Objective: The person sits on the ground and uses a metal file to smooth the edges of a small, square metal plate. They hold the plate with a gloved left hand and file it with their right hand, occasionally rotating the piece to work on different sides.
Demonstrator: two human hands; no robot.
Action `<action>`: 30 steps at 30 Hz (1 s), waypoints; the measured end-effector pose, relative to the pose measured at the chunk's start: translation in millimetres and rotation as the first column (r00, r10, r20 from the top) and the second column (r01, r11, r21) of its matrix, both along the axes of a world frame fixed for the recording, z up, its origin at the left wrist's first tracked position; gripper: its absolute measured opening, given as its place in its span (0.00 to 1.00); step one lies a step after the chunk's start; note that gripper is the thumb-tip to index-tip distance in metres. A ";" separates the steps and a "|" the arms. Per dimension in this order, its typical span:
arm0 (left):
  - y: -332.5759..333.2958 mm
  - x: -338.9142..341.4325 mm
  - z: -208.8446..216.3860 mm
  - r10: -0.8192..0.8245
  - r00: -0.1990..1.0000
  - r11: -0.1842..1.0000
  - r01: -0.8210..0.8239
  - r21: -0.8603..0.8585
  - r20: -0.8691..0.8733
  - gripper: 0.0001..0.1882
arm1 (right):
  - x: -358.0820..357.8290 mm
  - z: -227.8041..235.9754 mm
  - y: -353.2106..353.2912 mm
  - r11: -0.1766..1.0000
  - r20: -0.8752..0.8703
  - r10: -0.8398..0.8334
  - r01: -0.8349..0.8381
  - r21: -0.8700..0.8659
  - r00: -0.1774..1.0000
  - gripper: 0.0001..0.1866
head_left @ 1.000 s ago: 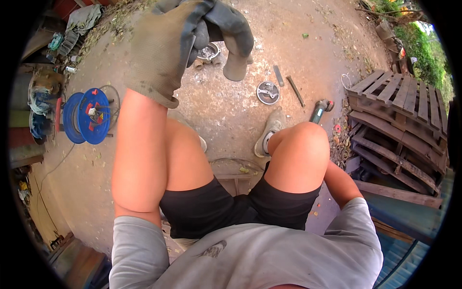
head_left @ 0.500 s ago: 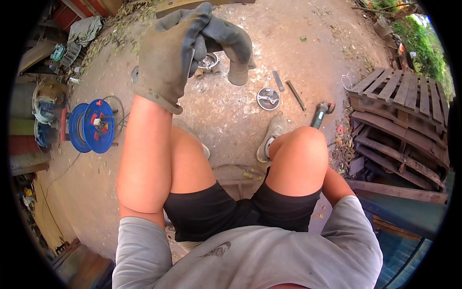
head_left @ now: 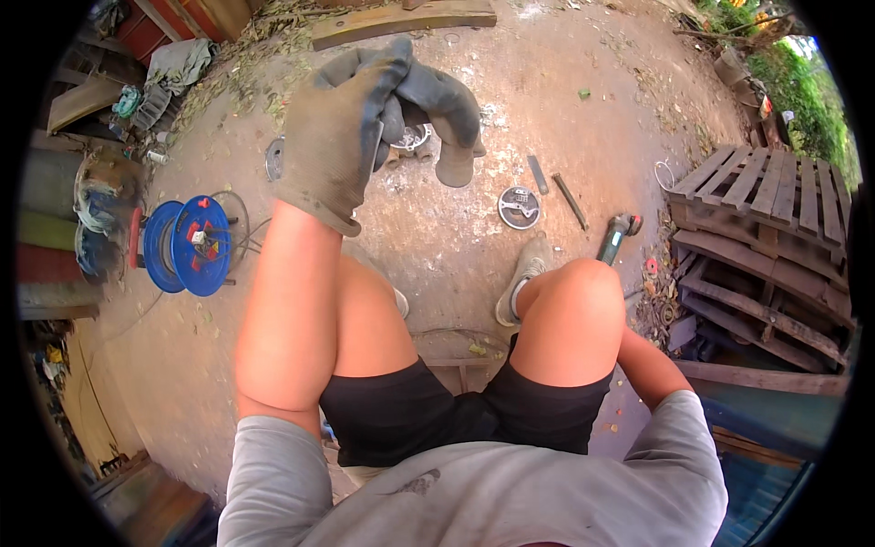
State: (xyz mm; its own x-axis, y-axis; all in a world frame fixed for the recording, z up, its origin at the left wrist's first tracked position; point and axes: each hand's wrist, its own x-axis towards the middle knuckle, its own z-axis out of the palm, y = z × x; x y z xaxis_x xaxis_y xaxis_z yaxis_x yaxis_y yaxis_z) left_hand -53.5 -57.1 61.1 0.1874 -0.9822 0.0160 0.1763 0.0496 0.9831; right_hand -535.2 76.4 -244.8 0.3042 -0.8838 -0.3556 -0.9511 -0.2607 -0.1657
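Observation:
My left hand (head_left: 333, 146), in a worn grey-brown work glove with dark coated fingers, is raised in front of my left knee. Its fingers are bent and closed; whatever lies inside the grip is hidden. Behind the fingers, partly covered, a round metal housing (head_left: 418, 137) rests on the ground. Right of it lies a round metal cover (head_left: 519, 208), near my right shoe. A flat metal strip (head_left: 538, 174) and a long metal bar (head_left: 571, 201) lie beyond it. My right arm drops beside my right thigh, its hand out of sight.
An angle grinder (head_left: 616, 239) lies ahead of my right knee. Stacked wooden pallets (head_left: 747, 201) stand at the right. A blue cable reel (head_left: 202, 251) with loose cable is at the left. Far ahead lies a wooden beam (head_left: 401, 27); a grey disc (head_left: 274, 159) sits left of my glove.
The whole view has shifted, so the ground and things sit slightly lower and further right. My left hand stays raised with its fingers bent much as before.

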 end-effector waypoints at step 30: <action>-11.6 17.6 -18.1 0.135 0.991 0.973 -0.133 -0.186 -0.002 0.12 | -14.9 0.5 -33.4 1.000 0.003 0.025 -0.025 0.007 1.000 0.15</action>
